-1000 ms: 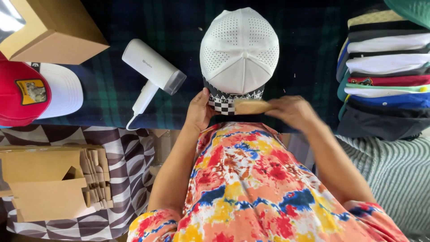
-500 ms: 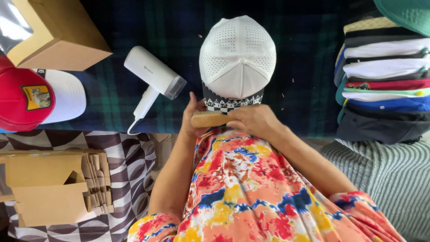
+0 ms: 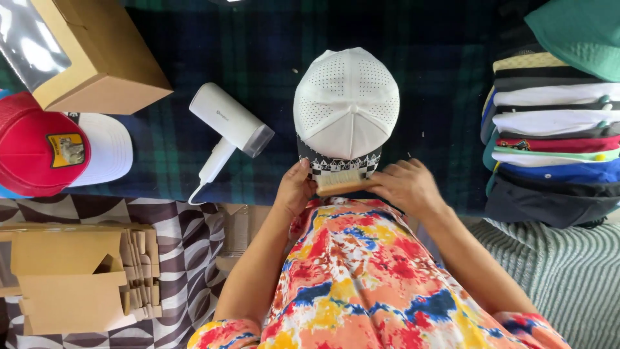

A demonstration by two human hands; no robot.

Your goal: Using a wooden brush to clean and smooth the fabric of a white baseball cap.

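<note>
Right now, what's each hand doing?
Left hand: grip closed on the cap at its brim.
Right hand: grip closed on the brush, held against the brim.

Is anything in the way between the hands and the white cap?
Nothing visible is. The left hand already touches the checkered brim of the white cap. The right hand holds a wooden brush with its bristles against that brim. The white handheld steamer lies apart, off to the left.
</note>
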